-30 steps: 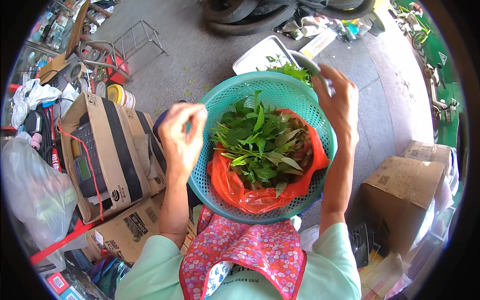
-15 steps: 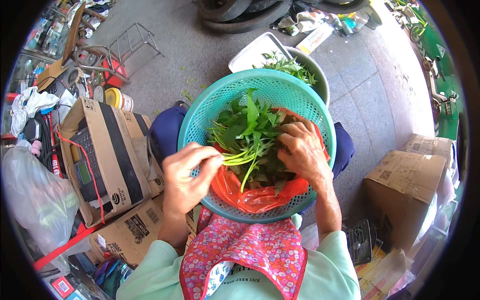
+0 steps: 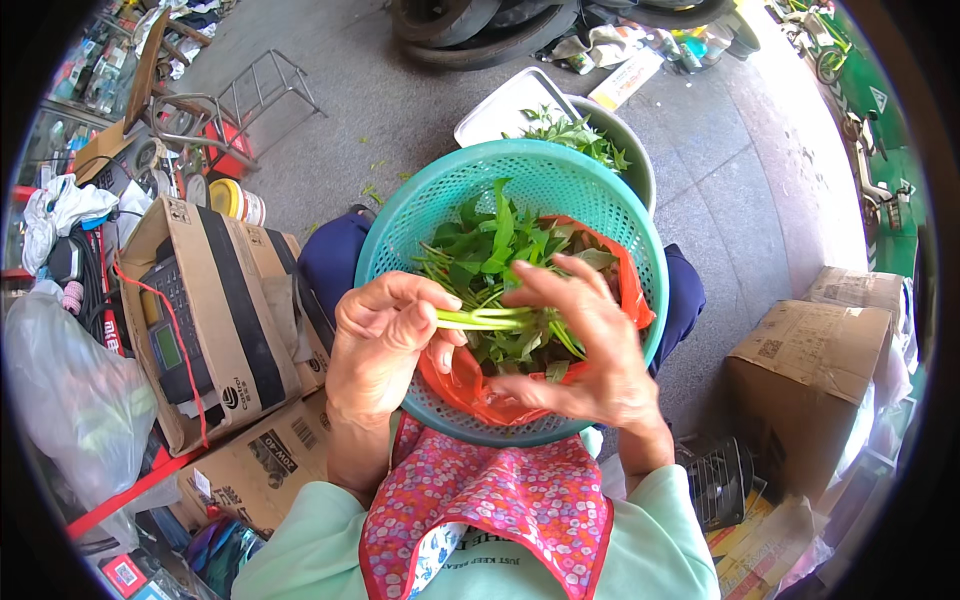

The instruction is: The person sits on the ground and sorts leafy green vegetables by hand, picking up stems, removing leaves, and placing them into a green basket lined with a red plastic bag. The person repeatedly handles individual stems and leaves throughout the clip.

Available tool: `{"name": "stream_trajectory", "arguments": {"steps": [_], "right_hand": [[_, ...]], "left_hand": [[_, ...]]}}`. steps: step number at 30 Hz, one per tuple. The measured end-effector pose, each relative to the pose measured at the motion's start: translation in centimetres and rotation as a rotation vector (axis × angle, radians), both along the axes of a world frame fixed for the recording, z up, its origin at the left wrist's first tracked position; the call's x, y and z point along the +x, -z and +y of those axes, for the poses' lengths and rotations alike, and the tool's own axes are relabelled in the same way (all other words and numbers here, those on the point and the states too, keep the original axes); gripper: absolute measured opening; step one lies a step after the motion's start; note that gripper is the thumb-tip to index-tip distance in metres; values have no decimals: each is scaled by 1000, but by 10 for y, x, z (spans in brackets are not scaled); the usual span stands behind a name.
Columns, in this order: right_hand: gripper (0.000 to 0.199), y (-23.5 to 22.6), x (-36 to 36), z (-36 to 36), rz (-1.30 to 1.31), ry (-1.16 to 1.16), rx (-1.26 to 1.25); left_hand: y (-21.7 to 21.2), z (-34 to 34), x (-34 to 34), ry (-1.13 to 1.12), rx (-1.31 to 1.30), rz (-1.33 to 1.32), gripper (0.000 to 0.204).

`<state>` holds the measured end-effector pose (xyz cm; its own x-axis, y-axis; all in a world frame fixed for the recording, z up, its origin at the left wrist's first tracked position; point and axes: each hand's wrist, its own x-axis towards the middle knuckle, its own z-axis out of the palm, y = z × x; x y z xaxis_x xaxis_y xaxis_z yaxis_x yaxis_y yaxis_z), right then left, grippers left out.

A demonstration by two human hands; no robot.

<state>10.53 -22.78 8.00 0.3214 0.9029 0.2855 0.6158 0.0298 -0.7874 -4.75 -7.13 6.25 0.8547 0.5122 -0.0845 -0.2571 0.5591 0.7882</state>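
1. Green stems [image 3: 482,319] lie between the two hands, above the near half of the colander, their long axis running left to right; the pale ends point left and the other ends pass behind the right fingers.
2. At the far left, an open cardboard box [image 3: 247,330] holds a dark keypad device [image 3: 175,335] with a small screen.
3. The left hand [image 3: 388,335], nearer to the stems' pale ends, pinches them between thumb and fingertips, over the colander's left near rim.
4. The teal colander [image 3: 590,190] sits between the person's knees. Inside it, an open red plastic bag [image 3: 632,297] reaches from the near edge to the right side, with leafy greens [image 3: 490,245] heaped in and over it.
5. Past the colander's far rim, a white tray [image 3: 500,108] lies tilted in view, beside a grey bowl [image 3: 642,170] with more cut greens [image 3: 580,138] in it.
6. The right hand [image 3: 590,345] is spread, thumb well apart from the fingers, above the colander's right near part; whether it touches the stems, I cannot tell.
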Motion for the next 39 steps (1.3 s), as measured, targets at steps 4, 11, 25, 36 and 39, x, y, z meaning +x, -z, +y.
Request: {"name": "stream_trajectory", "arguments": {"steps": [4, 11, 25, 36, 39], "right_hand": [[72, 48, -3, 5, 73, 34, -173], [49, 65, 9, -12, -229, 57, -339], [33, -8, -18, 16, -181, 173, 144], [33, -9, -26, 15, -346, 242, 227], [32, -5, -32, 18, -355, 264, 232]], "left_hand": [[-6, 13, -10, -84, 80, -144, 22], [-9, 27, -23, -230, 254, -189, 30], [-12, -18, 17, -271, 914, 60, 30], [-23, -16, 13, -308, 1350, 23, 31], [-20, -14, 14, -322, 1393, 34, 30]]}}
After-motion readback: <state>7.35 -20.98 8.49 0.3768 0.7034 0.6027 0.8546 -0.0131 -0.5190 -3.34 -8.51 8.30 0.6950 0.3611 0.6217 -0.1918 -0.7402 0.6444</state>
